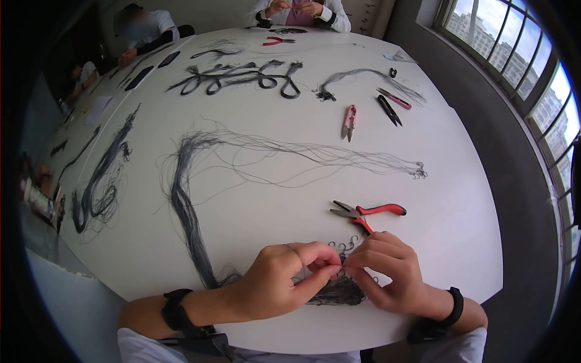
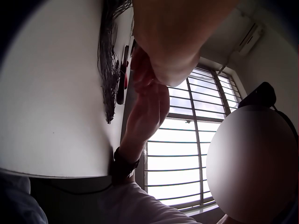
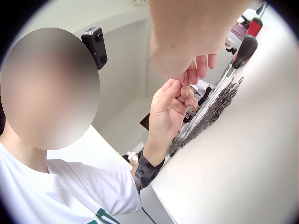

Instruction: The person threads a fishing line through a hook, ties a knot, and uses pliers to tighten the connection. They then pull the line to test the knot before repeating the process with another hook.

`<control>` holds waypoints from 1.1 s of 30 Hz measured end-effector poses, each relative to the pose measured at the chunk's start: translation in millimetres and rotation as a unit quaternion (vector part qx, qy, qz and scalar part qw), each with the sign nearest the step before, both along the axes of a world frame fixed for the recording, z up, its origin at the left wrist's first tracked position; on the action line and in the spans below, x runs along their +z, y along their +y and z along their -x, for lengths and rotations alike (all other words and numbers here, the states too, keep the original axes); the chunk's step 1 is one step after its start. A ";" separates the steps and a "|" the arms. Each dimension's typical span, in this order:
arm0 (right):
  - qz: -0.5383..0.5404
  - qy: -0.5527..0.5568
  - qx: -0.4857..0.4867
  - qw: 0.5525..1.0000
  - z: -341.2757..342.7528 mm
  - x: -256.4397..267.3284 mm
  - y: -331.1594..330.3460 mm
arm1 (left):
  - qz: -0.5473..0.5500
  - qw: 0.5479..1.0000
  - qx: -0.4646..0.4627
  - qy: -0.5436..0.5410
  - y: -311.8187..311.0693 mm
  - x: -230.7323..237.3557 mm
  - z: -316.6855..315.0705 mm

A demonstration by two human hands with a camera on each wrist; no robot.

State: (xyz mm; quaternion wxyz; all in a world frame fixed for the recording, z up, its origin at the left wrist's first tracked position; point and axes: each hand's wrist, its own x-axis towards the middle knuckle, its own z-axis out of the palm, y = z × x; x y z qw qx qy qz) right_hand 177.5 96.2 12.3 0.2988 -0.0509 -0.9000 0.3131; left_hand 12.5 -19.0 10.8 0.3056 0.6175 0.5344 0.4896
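Observation:
Above a dark bundle of thin strands with hooked ends (image 1: 339,291), both hands meet fingertip to fingertip. My left hand (image 1: 281,275) pinches something very fine between thumb and forefinger; my right hand (image 1: 390,266) pinches at the same spot from the other side. What lies between the fingertips is too small to make out. The right wrist view shows the left hand (image 3: 166,109) raised beside the dark bundle (image 3: 205,119), with the fingertips touching. Just beyond the right hand lie red-handled pliers (image 1: 381,209), jaws apart.
A long dark strand bundle (image 1: 184,206) bends across the table (image 1: 448,242). Farther back are looped bundles (image 1: 242,78), pink snips (image 1: 350,121), black snips (image 1: 389,111) and another pair of red pliers (image 1: 278,41). Other people sit at the far side.

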 end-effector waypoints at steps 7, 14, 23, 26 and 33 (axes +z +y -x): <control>0.000 -0.017 0.006 1.000 0.6 2.8 0.8 | -0.022 1.000 0.004 0.009 -0.6 -0.6 -0.1; -0.013 -0.006 -0.005 1.000 -2.1 4.0 1.9 | -0.039 0.999 0.001 -0.008 0.7 -2.8 -0.8; -0.017 -0.008 0.010 1.000 -4.3 3.5 0.2 | -0.039 0.999 -0.004 0.018 -3.2 0.4 -0.2; 0.147 -0.050 0.030 0.987 -7.4 3.9 -3.4 | -0.058 0.997 -0.006 0.040 -3.4 -1.6 -0.3; 0.223 -0.069 0.032 0.972 -7.2 6.5 -2.4 | -0.047 0.995 0.003 0.087 -2.0 1.8 -1.0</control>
